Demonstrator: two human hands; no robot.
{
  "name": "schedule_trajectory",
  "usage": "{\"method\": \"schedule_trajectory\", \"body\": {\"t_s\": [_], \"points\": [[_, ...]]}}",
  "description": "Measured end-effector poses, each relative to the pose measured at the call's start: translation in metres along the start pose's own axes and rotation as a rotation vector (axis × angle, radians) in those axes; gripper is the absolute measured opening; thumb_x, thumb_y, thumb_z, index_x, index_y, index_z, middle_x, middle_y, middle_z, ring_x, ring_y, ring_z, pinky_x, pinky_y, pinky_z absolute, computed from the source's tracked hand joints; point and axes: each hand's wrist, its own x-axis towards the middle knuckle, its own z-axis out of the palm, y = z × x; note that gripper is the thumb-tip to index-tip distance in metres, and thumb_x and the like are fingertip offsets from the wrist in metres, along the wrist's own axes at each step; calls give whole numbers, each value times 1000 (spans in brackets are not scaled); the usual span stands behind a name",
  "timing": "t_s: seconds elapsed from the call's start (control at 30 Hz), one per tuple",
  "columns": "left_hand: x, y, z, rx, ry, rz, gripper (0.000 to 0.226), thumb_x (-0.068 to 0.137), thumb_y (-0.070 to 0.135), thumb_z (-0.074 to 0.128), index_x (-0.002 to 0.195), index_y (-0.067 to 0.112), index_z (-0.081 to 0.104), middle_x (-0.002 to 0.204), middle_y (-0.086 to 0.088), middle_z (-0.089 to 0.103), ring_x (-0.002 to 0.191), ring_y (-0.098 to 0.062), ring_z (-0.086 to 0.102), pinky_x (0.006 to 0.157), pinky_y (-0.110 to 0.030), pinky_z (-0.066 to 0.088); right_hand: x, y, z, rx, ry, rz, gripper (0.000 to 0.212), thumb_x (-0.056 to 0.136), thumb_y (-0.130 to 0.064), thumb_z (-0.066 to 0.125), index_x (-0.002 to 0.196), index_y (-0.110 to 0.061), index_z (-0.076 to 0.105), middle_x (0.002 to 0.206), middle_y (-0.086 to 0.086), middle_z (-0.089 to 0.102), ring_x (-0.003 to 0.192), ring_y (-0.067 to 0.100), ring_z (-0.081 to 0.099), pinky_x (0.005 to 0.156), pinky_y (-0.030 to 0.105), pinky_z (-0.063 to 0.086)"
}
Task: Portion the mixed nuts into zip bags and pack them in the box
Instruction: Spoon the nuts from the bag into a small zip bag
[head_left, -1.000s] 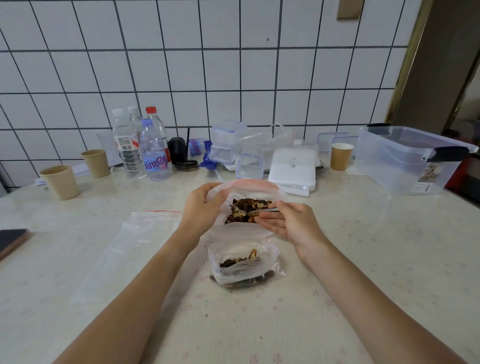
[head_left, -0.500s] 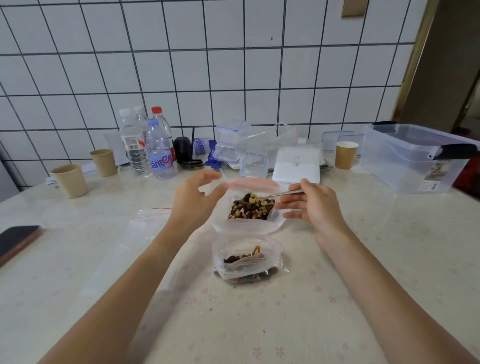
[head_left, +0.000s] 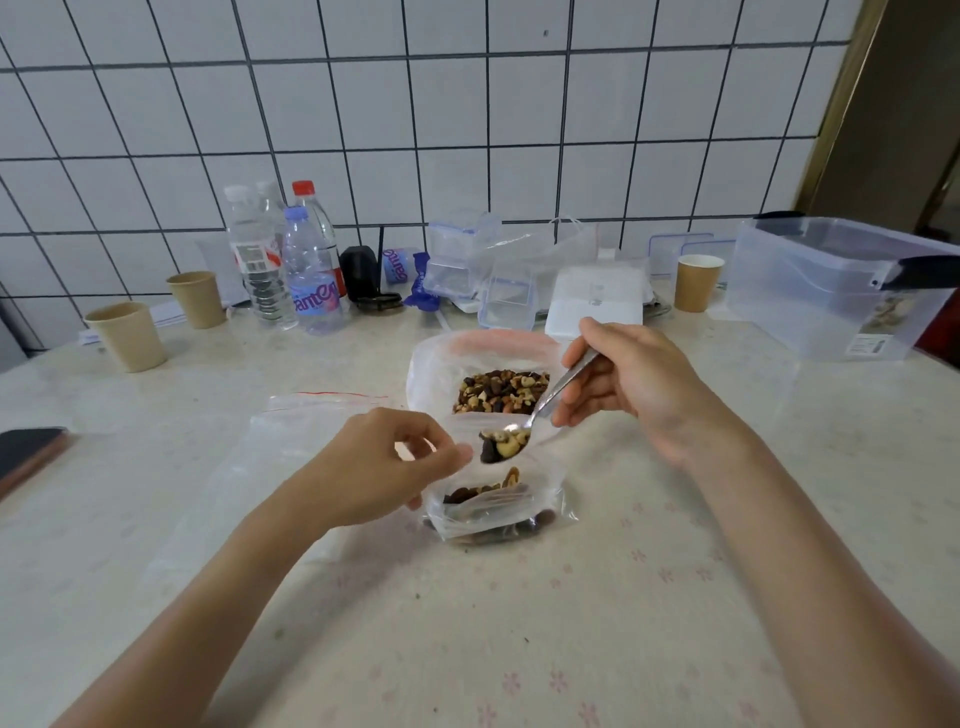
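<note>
Bottles (head_left: 291, 270), cups (head_left: 127, 335) and a clear box (head_left: 831, 291) line our table (head_left: 675, 597). Our right hand (head_left: 634, 384) grips a loaded spoon (head_left: 511, 439) above the small bag (head_left: 493, 506); our left hand (head_left: 384, 467) pinches its rim, nuts (head_left: 501, 389) behind.

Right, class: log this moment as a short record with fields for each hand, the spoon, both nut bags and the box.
left hand: pinches the small bag's rim
right hand: holds the spoon
spoon: loaded with nuts, above the small bag
small bag: partly filled
big bag: open, nuts inside
box: clear, far right on the table
</note>
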Motion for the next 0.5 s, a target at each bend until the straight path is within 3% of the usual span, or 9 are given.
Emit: {"method": "schedule_trajectory", "body": {"t_s": [0.07, 0.13, 0.33, 0.5], "points": [[0, -1, 0, -40, -16, 20, 20, 90, 51, 72, 85, 32, 76, 81, 14, 72, 52, -7, 65, 51, -12, 43, -1, 0, 3, -75, -43, -18, 41, 110, -30, 42, 85, -4, 62, 68, 24, 70, 63, 42, 73, 55, 36, 59], [0, -1, 0, -108, -7, 38, 15, 90, 45, 74, 84, 31, 78, 77, 12, 70, 48, -7, 61, 45, -15, 43, -3, 0, 8, -125, -83, -71, 43, 111, -31, 42, 85, -3, 61, 66, 22, 68, 60, 41, 72, 56, 36, 58], [0, 0, -2, -312, -8, 83, 21, 84, 49, 75, 88, 29, 81, 85, -2, 71, 54, -11, 53, 52, -27, 48, -8, -6, 16, -182, -158, -363, 41, 112, -25, 40, 85, -3, 62, 68, 22, 63, 58, 35, 68, 60, 33, 58], [4, -4, 1, -327, 10, 61, 16, 88, 45, 75, 89, 29, 80, 77, 8, 69, 53, -9, 54, 51, -23, 47, -7, -4, 11, -216, -126, -429, 41, 111, -24, 40, 87, 1, 62, 73, 19, 63, 62, 33, 68, 64, 39, 60]]}}
